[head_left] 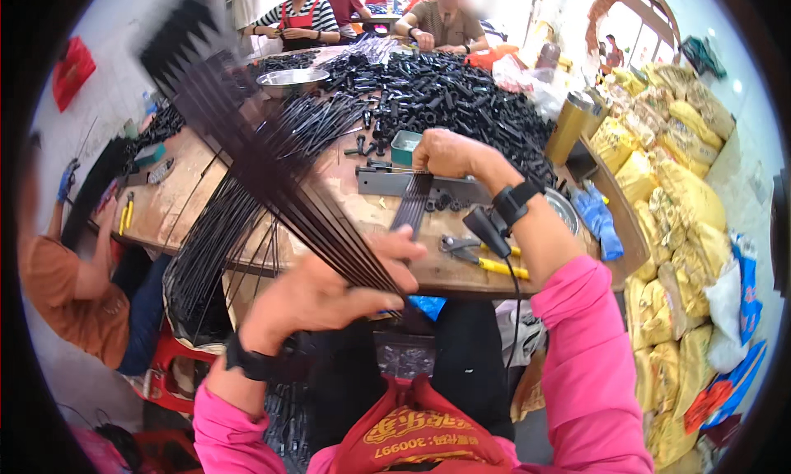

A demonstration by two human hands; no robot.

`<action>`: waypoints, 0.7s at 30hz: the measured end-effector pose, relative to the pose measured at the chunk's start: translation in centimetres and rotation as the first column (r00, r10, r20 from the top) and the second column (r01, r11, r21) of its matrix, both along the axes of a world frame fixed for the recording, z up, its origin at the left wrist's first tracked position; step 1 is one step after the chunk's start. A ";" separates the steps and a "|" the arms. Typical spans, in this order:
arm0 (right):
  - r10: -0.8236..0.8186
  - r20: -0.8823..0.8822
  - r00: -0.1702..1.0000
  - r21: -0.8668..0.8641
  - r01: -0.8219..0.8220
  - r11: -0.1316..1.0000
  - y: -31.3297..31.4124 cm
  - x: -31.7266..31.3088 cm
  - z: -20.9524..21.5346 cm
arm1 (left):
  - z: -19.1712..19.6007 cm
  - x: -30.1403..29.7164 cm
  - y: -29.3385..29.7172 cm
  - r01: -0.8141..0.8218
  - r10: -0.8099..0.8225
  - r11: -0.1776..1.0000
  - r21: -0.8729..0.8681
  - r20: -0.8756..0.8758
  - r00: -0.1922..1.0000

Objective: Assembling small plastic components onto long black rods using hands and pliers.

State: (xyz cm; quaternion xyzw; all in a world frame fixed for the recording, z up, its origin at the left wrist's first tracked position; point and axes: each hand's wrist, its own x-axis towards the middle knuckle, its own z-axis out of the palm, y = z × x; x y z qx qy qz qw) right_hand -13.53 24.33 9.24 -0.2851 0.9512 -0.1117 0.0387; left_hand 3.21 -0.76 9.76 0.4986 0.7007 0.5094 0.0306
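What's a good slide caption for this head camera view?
Left hand grips a fanned bundle of thin black rods while right hand reaches a metal jig on the cluttered wooden workbench.

The far tips of the black rods (247,136) are blurred; their lower ends hide inside the left hand (325,288). The right hand (453,154) covers what its fingers pinch.

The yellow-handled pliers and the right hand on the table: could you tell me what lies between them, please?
In the head view, a short row of black rods and a few small black parts lie between the right hand and the yellow-handled pliers, on bare wooden table.
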 end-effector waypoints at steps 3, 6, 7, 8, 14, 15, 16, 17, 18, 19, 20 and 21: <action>0.068 0.344 0.937 -0.124 -0.026 0.992 -0.2 5.2 2.6 | 5.8 1.2 -0.4 -0.084 0.078 0.976 0.202 0.037 0.996; 0.247 0.532 0.810 -0.171 -0.183 0.968 -0.1 9.6 2.5 | 9.5 1.3 -0.9 -0.149 0.173 0.968 0.203 -0.109 0.979; 0.318 0.568 0.759 -0.201 -0.248 0.948 -0.2 11.3 2.4 | 9.6 1.7 -0.5 -0.200 0.195 0.934 0.295 0.047 0.980; 0.383 0.591 0.710 -0.218 -0.317 0.923 0.2 11.9 0.9 | 9.4 1.5 -0.5 -0.249 0.243 0.926 0.283 0.055 0.968; 0.131 -0.315 0.940 -0.182 -0.195 0.964 1.7 19.0 -3.2 | 2.3 -0.9 0.8 -0.417 0.339 0.882 0.220 0.321 0.885; 0.126 -0.302 0.945 -0.189 -0.189 0.964 1.2 20.9 -2.6 | 1.2 -0.6 0.8 -0.444 0.352 0.866 0.230 0.351 0.868; -0.027 -0.013 1.000 -0.502 0.017 0.865 0.7 23.1 -1.4 | 0.2 -0.2 0.6 -0.460 0.349 0.861 0.219 0.405 0.845; -0.095 0.303 0.948 -0.695 0.288 0.659 0.5 25.0 -1.1 | -0.8 0.2 0.4 -0.467 0.338 0.859 0.209 0.454 0.824; -0.084 0.134 0.987 -0.733 0.156 0.663 0.7 26.8 -2.3 | -1.7 0.5 0.4 -0.511 0.367 0.836 0.203 0.485 0.794; 0.023 0.297 0.955 -0.765 0.223 0.604 0.3 28.7 -2.2 | -2.6 1.1 0.5 -0.567 0.390 0.793 0.221 0.531 0.752; 0.163 0.361 0.918 -0.828 0.236 0.508 0.0 30.6 -3.0 | -3.4 1.4 1.0 -0.587 0.379 0.760 0.279 0.544 0.748; 0.335 0.459 0.823 -0.865 0.329 0.378 -0.6 32.3 -4.4 | -3.8 2.0 1.3 -0.610 0.376 0.719 0.332 0.552 0.744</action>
